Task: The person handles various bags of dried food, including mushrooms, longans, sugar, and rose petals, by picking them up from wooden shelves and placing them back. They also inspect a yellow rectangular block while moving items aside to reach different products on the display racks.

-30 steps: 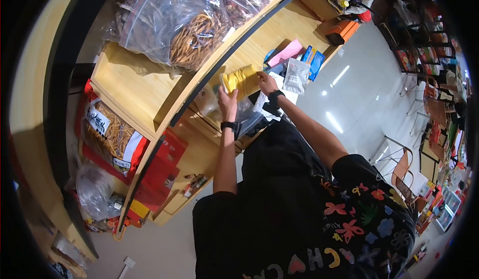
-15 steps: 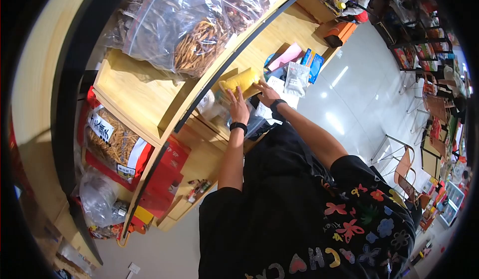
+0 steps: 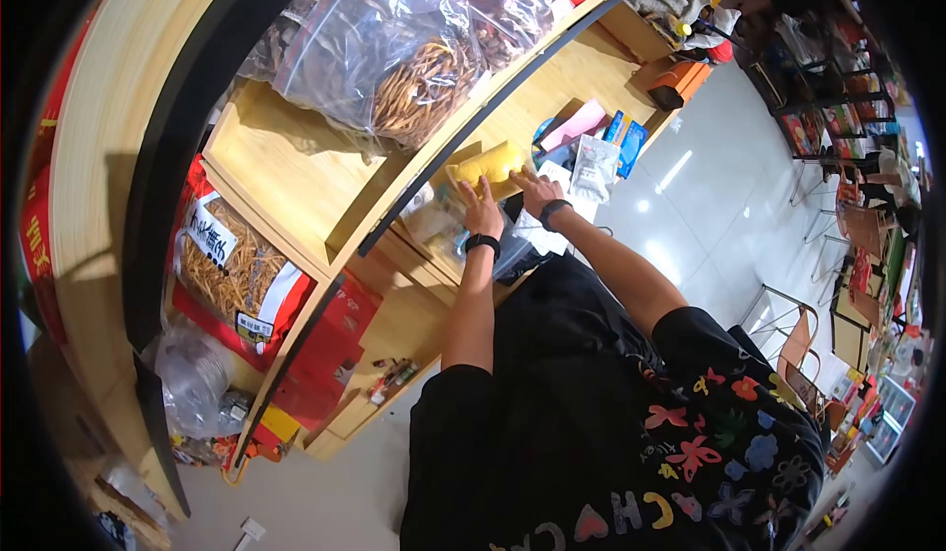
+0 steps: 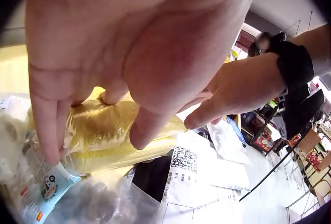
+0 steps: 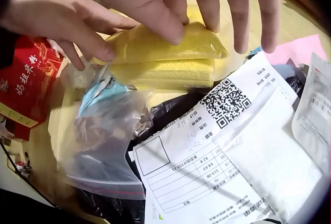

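A yellow folded cloth in clear plastic (image 3: 491, 164) lies on the wooden shelf, its folded layers showing in the right wrist view. My left hand (image 3: 482, 214) rests on its near left part with fingers spread and extended. On the other end, the fingers of my right hand (image 3: 538, 194) touch the top, thumb along the plastic in the right wrist view. Below the pack sit a clear zip bag (image 5: 106, 141), a light-blue packet (image 5: 106, 89) and a printed sheet with a QR code (image 5: 176, 167).
A silver-white pouch (image 3: 595, 169), a pink piece (image 3: 574, 125) and a blue box (image 3: 625, 137) are to the right. Large clear bags of dried goods (image 3: 424, 88) fill the upper shelf. A red bag (image 3: 232, 265) stands at left, an orange box (image 3: 678, 85) at the far end.
The yellow pack, earlier lifted and gripped between both hands, has come down onto the shelf. The fingers have straightened and now lie on top of it. The head view has shifted slightly.
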### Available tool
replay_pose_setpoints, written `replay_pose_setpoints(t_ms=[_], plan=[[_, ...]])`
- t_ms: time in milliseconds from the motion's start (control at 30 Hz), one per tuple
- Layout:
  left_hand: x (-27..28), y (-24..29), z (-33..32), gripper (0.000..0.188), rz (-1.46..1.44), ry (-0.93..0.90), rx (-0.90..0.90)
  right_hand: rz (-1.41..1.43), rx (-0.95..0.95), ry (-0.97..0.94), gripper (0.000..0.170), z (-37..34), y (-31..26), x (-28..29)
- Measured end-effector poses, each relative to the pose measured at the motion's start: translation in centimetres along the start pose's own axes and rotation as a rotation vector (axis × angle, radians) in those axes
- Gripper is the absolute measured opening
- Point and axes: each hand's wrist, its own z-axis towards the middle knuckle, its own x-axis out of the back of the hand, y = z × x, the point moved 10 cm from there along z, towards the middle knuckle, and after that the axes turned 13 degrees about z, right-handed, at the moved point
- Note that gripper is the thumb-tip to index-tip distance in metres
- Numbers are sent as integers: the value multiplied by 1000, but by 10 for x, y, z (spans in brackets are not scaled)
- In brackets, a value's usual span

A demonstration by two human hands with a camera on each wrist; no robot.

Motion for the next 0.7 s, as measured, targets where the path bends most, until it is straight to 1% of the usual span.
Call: replay_pose_setpoints(t_ms=[67,133,200,333,400,433,467,500,567,633,667,700], plan=[[-2,-1,1,67,-15,16,-6,-41,-62,-108,53,0,6,-12],[-2,1,2,68,-29,26,-20,-52,-70,-108,53,-1,4,-11],[-11,-3,6,69,-49,-57,7,-62,-82,-107,54,0,4,-10],[-7,-1,7,70,6,-23,-13,-58,-90,-99,53,4,6,-12],[-22,-5,10,71,-34,-110,17,-57,-80,-109,52,5,6,-15],[-31,-7,9,71,-32,-114,13,-55,-85,-110,52,4,7,-15],[-23,-5,8,72,23,42,-29,-35,-93,-117,52,4,7,-16],[-5,1,4,73,76,202,-70,-17,-97,-121,52,6,8,-15],[-3,1,3,74,31,190,-63,2,-95,-104,51,8,9,-13],[-9,-1,1,78,-51,136,-68,38,-92,-114,51,2,11,-14],[-8,-1,-1,78,-52,135,-67,37,-92,-116,51,1,10,-13],[-6,-1,-3,76,-68,95,-66,56,-110,-122,51,1,13,-17]])
